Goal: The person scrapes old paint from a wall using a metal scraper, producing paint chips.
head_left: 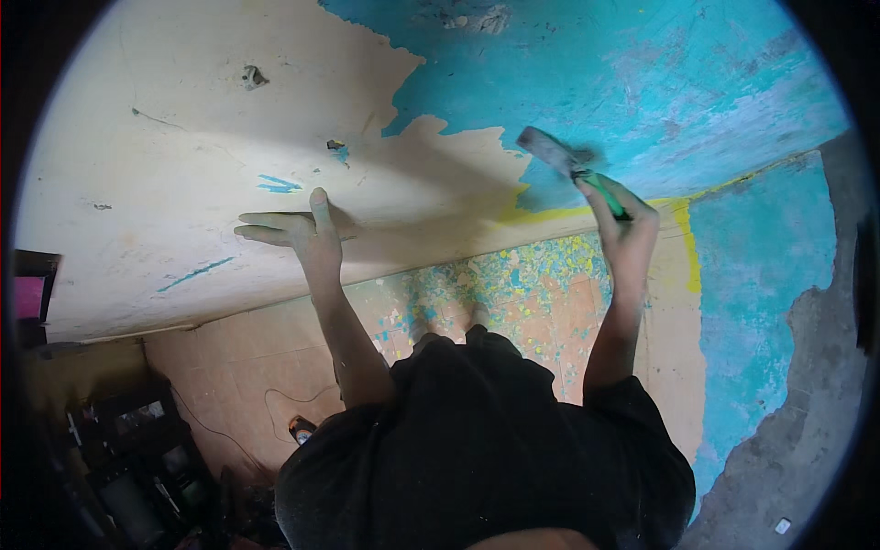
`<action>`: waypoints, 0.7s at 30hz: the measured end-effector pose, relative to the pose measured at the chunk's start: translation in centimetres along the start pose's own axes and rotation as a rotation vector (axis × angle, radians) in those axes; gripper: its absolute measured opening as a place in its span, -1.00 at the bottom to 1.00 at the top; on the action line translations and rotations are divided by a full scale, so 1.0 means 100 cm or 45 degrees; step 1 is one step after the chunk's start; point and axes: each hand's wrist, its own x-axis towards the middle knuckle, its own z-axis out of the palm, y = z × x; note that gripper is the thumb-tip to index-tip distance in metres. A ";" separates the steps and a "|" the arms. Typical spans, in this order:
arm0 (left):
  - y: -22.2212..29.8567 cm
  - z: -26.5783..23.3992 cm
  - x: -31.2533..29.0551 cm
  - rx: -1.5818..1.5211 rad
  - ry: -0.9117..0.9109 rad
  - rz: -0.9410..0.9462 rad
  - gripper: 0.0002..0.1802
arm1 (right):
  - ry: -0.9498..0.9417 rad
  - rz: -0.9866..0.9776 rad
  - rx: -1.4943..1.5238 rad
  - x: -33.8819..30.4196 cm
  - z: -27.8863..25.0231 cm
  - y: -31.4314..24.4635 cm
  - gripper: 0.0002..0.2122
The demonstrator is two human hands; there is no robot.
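And here's the right hand [628, 225], right of centre in the frame, fingers wrapped around the green handle of a scraper [547, 151]. The flat, dark blade points to the upper left, right by the ragged border where cream paint [183, 55] meets turquoise paint [623, 82]. A dark shadow falls just right of the blade; whether the edge is touching the wall [229, 147] can't be told from here.

Over to the left hand [316, 240], left of centre: grasping nothing, fingers stretched toward the left of the frame, thumb up, held at the cream part of the wall. Contact or a slight gap there? Can't tell. Just above it sit blue scratch marks [280, 184], and higher up a chipped hole [254, 78] shows in the upper left.

Look at that yellow strip [550, 215] running along the lower border of the turquoise, near the right wrist! Below it, in the middle of the frame, blue, yellow and pale paint flakes [541, 266] litter the tiled floor [229, 357] around the person's feet [477, 316]. A black shirt [477, 449] fills the lower centre.

Out on the right, more turquoise gives way to a rough grey surface [779, 412], with a small white item [782, 526] at the lower right. Lower left, a thin cord [293, 399] curls near an orange-and-black object [301, 428], and dark furniture [137, 458] crowds the corner.
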 end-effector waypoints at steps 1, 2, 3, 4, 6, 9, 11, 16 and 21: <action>0.001 0.000 0.001 0.000 -0.003 0.000 0.22 | 0.000 0.001 -0.001 0.001 0.001 0.001 -0.79; 0.004 -0.001 0.004 0.000 0.007 0.002 0.22 | -0.067 0.001 -0.023 0.005 0.002 -0.008 -0.79; 0.004 -0.001 0.003 0.002 0.004 0.003 0.22 | -0.130 0.012 -0.051 0.005 0.006 -0.014 -0.79; 0.005 0.002 0.003 0.003 0.000 0.005 0.22 | -0.167 -0.160 -0.025 0.005 0.018 -0.015 -0.78; 0.002 0.001 0.001 0.011 -0.003 0.019 0.22 | -0.201 -0.188 -0.092 0.006 0.030 -0.027 -0.78; -0.001 -0.002 -0.001 0.014 0.011 0.030 0.22 | -0.192 -0.209 -0.094 0.011 0.024 -0.016 -0.77; 0.001 0.001 -0.004 0.010 0.029 0.022 0.22 | -0.182 -0.009 -0.100 0.009 0.004 -0.015 -0.75; 0.003 0.000 -0.001 0.000 0.065 0.001 0.22 | -0.184 -0.122 -0.153 0.020 -0.002 -0.012 -0.75; 0.003 0.003 0.000 0.007 0.045 0.022 0.22 | -0.293 -0.335 -0.296 0.015 0.047 -0.033 -0.77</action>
